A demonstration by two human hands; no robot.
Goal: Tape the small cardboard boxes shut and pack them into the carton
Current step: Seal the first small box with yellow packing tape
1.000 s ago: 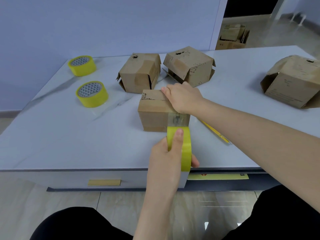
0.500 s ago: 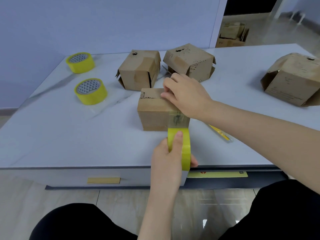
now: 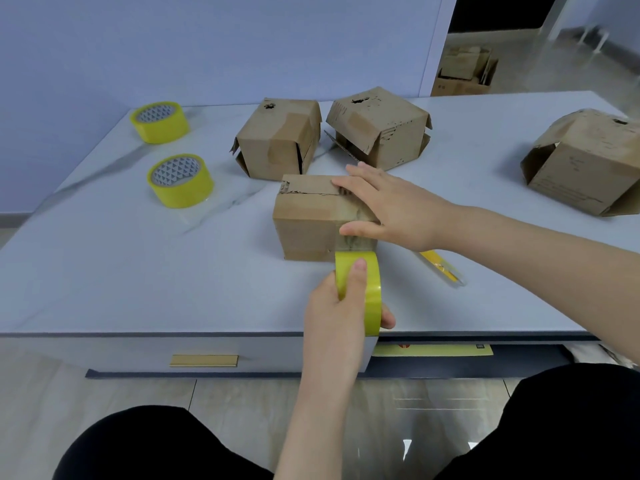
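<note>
My left hand grips the yellow roll of packing tape, upright against the near face of the small brown cardboard box on the pale marble-patterned table. My right hand lies flat with fingers straight, pressing the box's top and clasping nothing.

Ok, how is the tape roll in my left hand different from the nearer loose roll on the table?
The held roll stands on edge in the left hand; the loose roll lies flat, core facing up. The held roll has a strip drawn onto the box; the loose roll is untouched. Both are yellow.
</note>
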